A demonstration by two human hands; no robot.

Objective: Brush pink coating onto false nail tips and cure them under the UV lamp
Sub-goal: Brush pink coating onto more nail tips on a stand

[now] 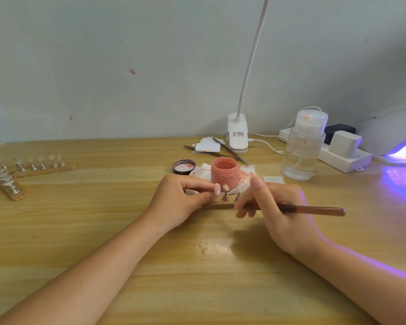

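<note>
The left hand (182, 202) pinches a pink nail tip (217, 189) at the left end of a small holder strip (217, 205) on the table (103, 231). The right hand (277, 207) grasps a brush (314, 210). Just behind stands the open pink jar (224, 172); the UV lamp (394, 137) glows far right.

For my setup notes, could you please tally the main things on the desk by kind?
Pink jar: 1
Jar lid: 1
Brush: 1
Clear pump bottle: 1
Clip lamp: 1
UV lamp: 1
Power strip: 1
Total: 7
</note>
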